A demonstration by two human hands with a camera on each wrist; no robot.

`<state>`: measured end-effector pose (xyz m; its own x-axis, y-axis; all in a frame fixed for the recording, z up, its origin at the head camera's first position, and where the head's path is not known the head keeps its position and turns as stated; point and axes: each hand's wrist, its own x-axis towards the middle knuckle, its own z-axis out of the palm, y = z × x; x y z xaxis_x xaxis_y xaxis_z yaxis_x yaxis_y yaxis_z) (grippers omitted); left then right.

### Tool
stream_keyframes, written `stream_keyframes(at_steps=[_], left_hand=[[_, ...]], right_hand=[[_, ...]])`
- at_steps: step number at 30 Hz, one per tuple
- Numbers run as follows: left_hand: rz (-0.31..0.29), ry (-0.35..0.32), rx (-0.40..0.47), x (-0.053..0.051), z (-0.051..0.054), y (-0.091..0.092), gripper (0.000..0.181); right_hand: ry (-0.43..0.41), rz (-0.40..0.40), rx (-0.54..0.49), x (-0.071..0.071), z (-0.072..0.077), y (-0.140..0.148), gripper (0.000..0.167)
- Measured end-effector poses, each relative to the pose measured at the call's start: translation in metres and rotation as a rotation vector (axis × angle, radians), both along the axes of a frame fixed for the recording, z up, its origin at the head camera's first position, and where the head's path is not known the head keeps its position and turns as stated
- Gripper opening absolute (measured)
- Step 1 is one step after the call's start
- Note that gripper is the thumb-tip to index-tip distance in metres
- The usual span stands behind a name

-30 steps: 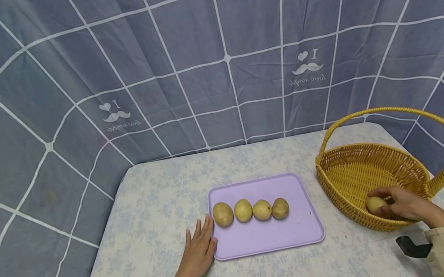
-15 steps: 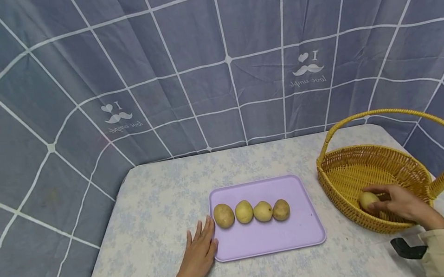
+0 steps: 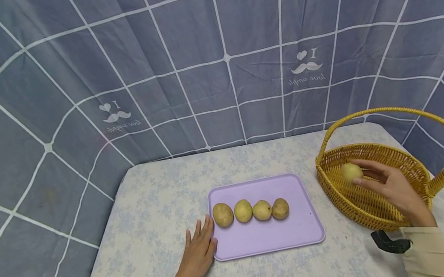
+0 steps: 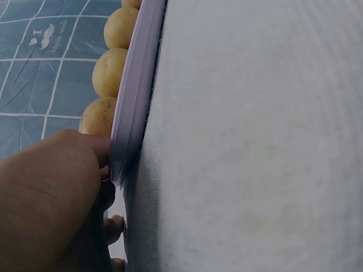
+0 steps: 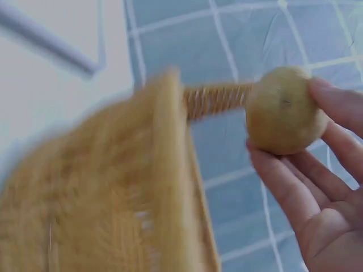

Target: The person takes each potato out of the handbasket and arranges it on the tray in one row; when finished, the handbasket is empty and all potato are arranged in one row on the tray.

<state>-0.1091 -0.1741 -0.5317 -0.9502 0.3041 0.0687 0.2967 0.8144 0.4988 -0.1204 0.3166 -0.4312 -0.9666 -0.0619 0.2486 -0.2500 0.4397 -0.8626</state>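
Note:
My right hand (image 3: pixel 394 188) pinches a round, pale yellow pear (image 3: pixel 352 173) between thumb and fingers, above the wicker basket (image 3: pixel 341 195) at the right. A small dimple shows on the pear (image 5: pixel 286 107) in the right wrist view. My left hand (image 3: pixel 197 254) lies with fingers spread and straight at the left edge of a lilac tray (image 3: pixel 261 241), touching its rim. Along the tray stands a row: a large brownish potato (image 3: pixel 222 215), two yellow pears (image 3: pixel 243 210) and a smaller brown potato (image 3: pixel 280 209). The left wrist view shows the thumb against the tray's side.
The basket's tall arched handle (image 3: pixel 395 108) rises over its opening. A pale flowered cloth (image 3: pixel 158 198) covers the table. Behind it hangs a grey-blue checked curtain (image 3: pixel 207 89), which also runs along both sides.
My right hand has lifted the pear from the basket's bottom, up and to the left. The left hand, the tray and the row on it stay where they were.

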Motion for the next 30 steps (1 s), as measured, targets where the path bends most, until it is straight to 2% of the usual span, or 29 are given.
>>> stream_keyframes(at_steps=[3,6,8,11,19,25,30], left_hand=[[0.0,-0.006,0.006,0.0,0.0,0.0,0.053],[-0.001,-0.008,0.009,0.001,-0.001,0.0,0.053],[-0.002,-0.007,0.009,0.001,-0.001,0.0,0.053],[-0.003,0.001,0.01,0.0,-0.001,-0.001,0.053],[-0.004,0.005,0.014,0.0,-0.003,-0.002,0.053],[-0.004,0.004,0.017,0.0,-0.005,-0.002,0.053],[-0.005,0.007,0.018,0.0,-0.006,-0.002,0.053]], right_hand=[[0.054,0.034,-0.158,-0.004,0.003,-0.02,0.048],[0.097,0.077,-0.253,-0.009,0.0,-0.04,0.048],[0.107,0.098,-0.245,-0.013,-0.005,-0.053,0.048],[0.078,0.132,-0.233,-0.019,-0.016,-0.07,0.048],[-0.001,0.22,-0.116,-0.035,-0.055,-0.095,0.048],[-0.071,0.171,0.08,-0.036,-0.072,-0.103,0.047],[-0.033,0.129,0.255,-0.034,-0.077,-0.108,0.043]])
